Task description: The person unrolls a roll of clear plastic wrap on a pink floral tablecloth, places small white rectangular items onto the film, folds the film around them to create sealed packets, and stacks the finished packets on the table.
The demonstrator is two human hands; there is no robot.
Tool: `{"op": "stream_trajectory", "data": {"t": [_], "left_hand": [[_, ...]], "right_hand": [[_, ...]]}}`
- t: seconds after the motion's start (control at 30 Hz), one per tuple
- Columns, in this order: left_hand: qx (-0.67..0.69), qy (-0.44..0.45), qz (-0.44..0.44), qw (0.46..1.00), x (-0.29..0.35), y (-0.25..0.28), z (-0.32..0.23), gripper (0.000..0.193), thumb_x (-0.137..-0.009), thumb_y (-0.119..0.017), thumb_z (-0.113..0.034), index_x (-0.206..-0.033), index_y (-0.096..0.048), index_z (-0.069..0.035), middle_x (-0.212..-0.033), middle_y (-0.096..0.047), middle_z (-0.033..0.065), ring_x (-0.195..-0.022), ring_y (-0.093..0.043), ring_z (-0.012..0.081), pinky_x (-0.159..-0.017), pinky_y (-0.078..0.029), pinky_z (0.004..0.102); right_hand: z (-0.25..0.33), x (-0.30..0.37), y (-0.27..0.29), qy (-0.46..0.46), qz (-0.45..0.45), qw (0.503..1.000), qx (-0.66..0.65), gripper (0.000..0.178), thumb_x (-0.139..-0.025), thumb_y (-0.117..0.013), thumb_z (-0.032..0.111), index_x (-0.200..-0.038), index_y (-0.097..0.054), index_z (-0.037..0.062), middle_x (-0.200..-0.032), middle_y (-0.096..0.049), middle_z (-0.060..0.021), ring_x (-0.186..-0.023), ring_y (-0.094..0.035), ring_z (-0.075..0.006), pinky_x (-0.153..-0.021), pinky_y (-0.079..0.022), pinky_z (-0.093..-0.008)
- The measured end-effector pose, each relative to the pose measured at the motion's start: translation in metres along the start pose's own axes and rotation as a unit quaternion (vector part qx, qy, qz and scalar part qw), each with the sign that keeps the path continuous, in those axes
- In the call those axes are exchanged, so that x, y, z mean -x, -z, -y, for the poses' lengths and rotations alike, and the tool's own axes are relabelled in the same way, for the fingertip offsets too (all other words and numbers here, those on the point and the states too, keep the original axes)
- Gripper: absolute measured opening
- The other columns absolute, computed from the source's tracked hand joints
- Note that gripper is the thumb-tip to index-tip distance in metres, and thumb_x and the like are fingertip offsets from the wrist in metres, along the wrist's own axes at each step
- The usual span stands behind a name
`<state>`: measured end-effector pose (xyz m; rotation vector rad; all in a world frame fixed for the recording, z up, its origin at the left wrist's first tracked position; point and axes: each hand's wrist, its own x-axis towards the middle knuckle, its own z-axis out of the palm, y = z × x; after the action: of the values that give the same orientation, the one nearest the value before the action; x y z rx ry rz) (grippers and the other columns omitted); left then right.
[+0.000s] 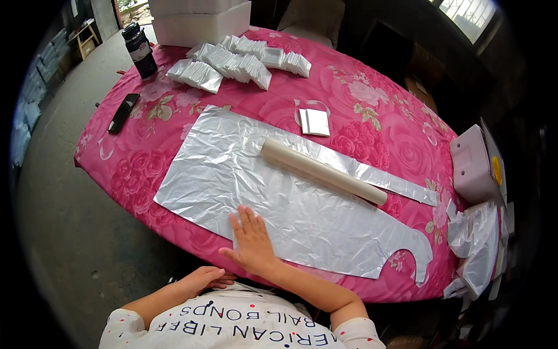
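A silvery plastic apron [197,174] lies spread over the table, lightly wrinkled, with a curved cut-out at its right end and a narrow strip running along its far side. My right hand [254,241] rests flat on the apron's near edge, fingers stretched out. Lower left, by the table's front edge, is my left hand [208,279]; its fingers are loosely bent, the thumb stands apart, and I see nothing in it. Across the apron's far part lies a beige tube [322,171], touched by neither hand.
Stacks of folded silvery packets [232,61] lie at the back, before white foam boxes [200,23]. A small folded packet [315,122] sits beyond the apron. A dark bottle [139,51] and black phone [124,113] are left; a pale bin [474,166] and plastic bags [474,238] right.
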<state>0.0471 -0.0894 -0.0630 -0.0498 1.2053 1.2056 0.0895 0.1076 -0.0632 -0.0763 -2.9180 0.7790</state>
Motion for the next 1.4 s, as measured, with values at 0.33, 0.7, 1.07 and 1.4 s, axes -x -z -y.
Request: {"op": "stream_trajectory", "data": {"t": [0.33, 0.7, 1.07, 1.4], "left_hand": [[-0.643, -0.136, -0.133, 0.742, 0.029, -0.028, -0.053, 0.020, -0.072, -0.065, -0.024, -0.082, -0.068, -0.007, -0.075, -0.064, 0.0141, -0.066, -0.062, 0.0278, -0.062, -0.050, 0.0356], [-0.351, -0.297, -0.212, 0.862, 0.024, -0.028, -0.078, 0.010, -0.078, -0.064, -0.005, -0.085, -0.065, 0.001, -0.079, -0.066, 0.0074, -0.067, -0.060, 0.0077, -0.062, -0.049, 0.0212], [-0.432, -0.221, -0.114, 0.867, 0.017, -0.043, -0.075, 0.023, -0.079, -0.067, -0.016, -0.098, -0.063, -0.003, -0.087, -0.065, 0.0099, -0.078, -0.064, 0.0189, -0.062, -0.051, 0.0277], [-0.440, -0.250, -0.107, 0.856, 0.011, -0.044, -0.077, 0.023, -0.078, -0.067, -0.014, -0.097, -0.063, -0.004, -0.087, -0.064, 0.0100, -0.076, -0.063, 0.0200, -0.062, -0.051, 0.0282]], "right_hand": [[0.025, 0.011, 0.017, 0.242, 0.109, 0.964, 0.000, 0.039, -0.085, -0.050, 0.039, -0.106, -0.056, 0.0064, -0.138, -0.035, -0.0156, -0.137, -0.018, -0.0297, -0.108, -0.004, -0.0545], [-0.095, -0.072, 0.139, 0.016, -0.124, 0.983, -0.138, 0.007, -0.081, -0.062, 0.009, -0.088, -0.064, 0.0092, -0.082, -0.061, -0.0036, -0.081, -0.055, -0.0177, -0.086, -0.033, -0.0352], [-0.276, -0.147, 0.154, -0.365, -0.276, 0.835, -0.304, 0.020, -0.083, -0.060, 0.008, -0.100, -0.062, -0.0037, -0.089, -0.064, -0.0077, -0.077, -0.059, -0.0125, -0.069, -0.047, -0.0246], [-0.222, -0.070, 0.169, -0.237, -0.156, 0.950, -0.129, 0.038, -0.079, -0.065, 0.023, -0.110, -0.060, 0.0025, -0.103, -0.063, -0.0142, -0.097, -0.059, -0.0256, -0.081, -0.046, -0.0350]]}}
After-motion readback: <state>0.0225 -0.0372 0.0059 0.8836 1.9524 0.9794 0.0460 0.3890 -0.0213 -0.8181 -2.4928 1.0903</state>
